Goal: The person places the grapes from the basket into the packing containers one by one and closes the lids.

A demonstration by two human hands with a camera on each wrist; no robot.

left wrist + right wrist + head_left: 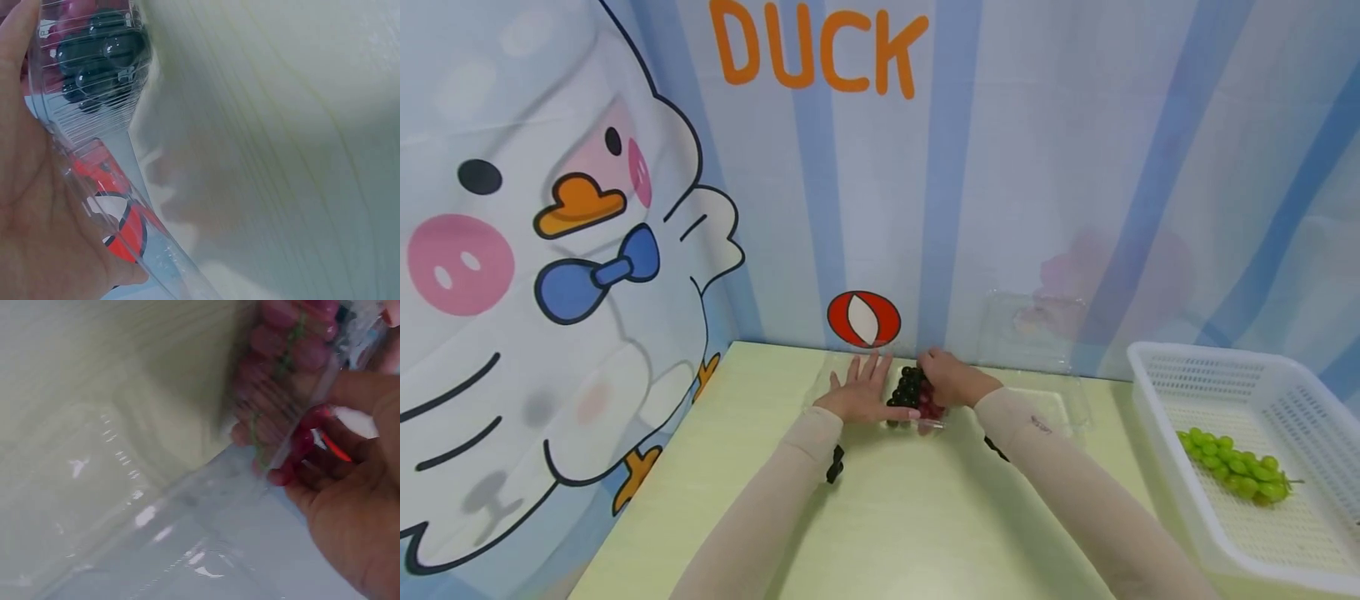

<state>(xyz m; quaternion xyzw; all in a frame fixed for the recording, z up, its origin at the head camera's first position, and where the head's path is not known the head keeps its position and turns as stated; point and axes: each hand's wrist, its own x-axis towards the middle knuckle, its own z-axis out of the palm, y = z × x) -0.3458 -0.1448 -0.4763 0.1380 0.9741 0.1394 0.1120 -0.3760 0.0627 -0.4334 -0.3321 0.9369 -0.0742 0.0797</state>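
Observation:
A clear plastic clamshell box (934, 425) holds black grapes (907, 388) on its left and red grapes (929, 405) on its right. My left hand (859, 397) lies over the box's lid side with fingers straight and spread, the thumb reaching across the near rim. At the right end of the box, my right hand (953, 379) has its fingers curled at the red grapes. In the right wrist view, those fingertips touch the lower red grapes (303, 440) at the box's edge. Through the ridged wall, the black grapes (103, 56) show in the left wrist view.
Just right of my right hand stands a second clear box (1037, 404), its lid (1030, 329) raised against the printed curtain. Farther right, a white basket (1210, 533) holds a bunch of green grapes (1236, 467). The curtain hangs along the back of the pale yellow table (895, 517).

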